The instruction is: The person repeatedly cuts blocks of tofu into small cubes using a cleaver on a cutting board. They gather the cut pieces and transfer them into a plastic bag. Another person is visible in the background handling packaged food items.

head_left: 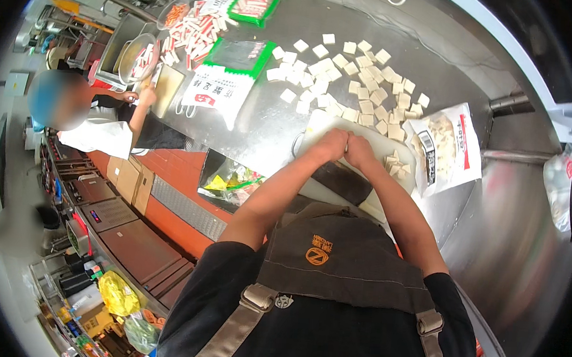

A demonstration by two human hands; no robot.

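Note:
Over the far part of a white cutting board (317, 123), my left hand (330, 145) and my right hand (360, 150) come together, fingers curled and closed. A small pale bit shows between them, but I cannot make out what they hold. Just nearer to me lies a wide dark blade (341, 180), apparently a cleaver. Several small cream-coloured cut pieces (398, 167) sit on the board right of my right hand. Beyond the board, many pale square blocks (370, 85) are scattered over the steel table (270, 122).
An opened white bag (443, 149) stands right of the board. A green-and-white bag (227, 77), red-and-white sticks (200, 32) and another pack (256, 3) lie at the far left. A co-worker (100, 115) works at a board (169, 91). An open bin (223, 181) stands by the table's near edge.

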